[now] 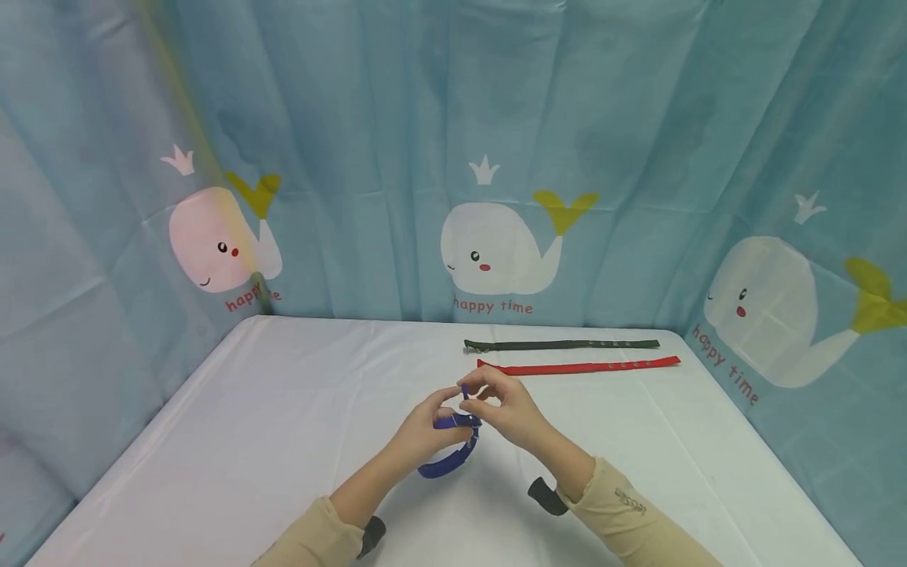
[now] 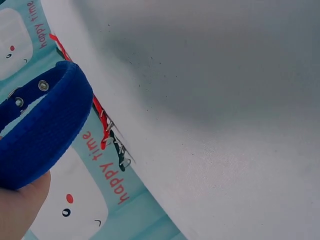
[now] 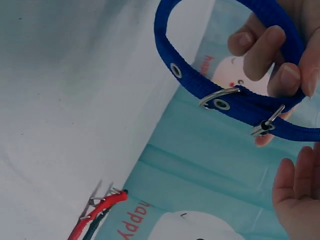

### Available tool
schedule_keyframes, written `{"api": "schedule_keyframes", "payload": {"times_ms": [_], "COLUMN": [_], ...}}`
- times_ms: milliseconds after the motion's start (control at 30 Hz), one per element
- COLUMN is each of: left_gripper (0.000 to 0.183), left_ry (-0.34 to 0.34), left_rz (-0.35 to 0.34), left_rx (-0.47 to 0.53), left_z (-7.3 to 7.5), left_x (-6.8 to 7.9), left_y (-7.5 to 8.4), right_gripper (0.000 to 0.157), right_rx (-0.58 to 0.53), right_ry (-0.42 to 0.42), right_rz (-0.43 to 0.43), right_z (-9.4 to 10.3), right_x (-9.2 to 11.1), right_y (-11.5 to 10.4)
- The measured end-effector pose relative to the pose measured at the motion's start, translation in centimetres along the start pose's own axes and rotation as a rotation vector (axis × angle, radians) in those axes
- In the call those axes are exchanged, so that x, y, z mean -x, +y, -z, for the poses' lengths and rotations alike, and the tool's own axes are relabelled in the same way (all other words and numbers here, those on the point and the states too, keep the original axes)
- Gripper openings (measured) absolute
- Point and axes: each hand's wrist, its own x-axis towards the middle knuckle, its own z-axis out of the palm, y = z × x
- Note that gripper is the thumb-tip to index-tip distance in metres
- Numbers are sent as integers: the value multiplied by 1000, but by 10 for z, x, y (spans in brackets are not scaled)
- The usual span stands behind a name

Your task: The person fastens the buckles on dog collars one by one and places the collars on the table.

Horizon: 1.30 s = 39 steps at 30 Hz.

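Note:
A blue webbing collar (image 1: pixel 445 468), bent into a loop, hangs over the table between both hands. My left hand (image 1: pixel 416 435) grips the loop near its buckle, thumb on the near side. With thumb and forefinger, my right hand (image 1: pixel 516 411) pinches the strap's free end (image 1: pixel 464 390). In the right wrist view the strap passes through a metal buckle (image 3: pixel 261 128), beside a metal ring (image 3: pixel 220 95) and eyelets (image 3: pixel 176 70). The left wrist view has the collar's wide band (image 2: pixel 57 122) above part of the left hand (image 2: pixel 22 210); most of that hand is out of frame.
Farther back on the white table (image 1: pixel 283 441), a red collar (image 1: pixel 574 368) and a dark green collar (image 1: pixel 560 345) lie stretched out side by side, eyelets toward the right. A blue curtain (image 1: pixel 368 157) with whale prints stands behind the table and along its sides.

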Motion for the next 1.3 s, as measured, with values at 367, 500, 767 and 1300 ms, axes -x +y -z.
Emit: {"api": "schedule_keyframes", "payload": {"times_ms": [367,500,767,1300], "left_gripper": [53,39,34,28], "left_ry": [57,88,71,109], "left_rz": [-4,-10,-57,-124], "left_rx": [-18,4,40,39], "left_z": [5,9,11,13], "left_x": [3,2,2,3], "left_y": [1,0,0,-3], "right_gripper": [18,18,23,20], "right_rx": [62,54,67,436], "right_ry": [79,141,264,-33], "right_rz": [31,77,118,285], "right_z": [5,5,1,23], "right_x": [9,7,7,6], "right_y": [9,6,6,-6]}}
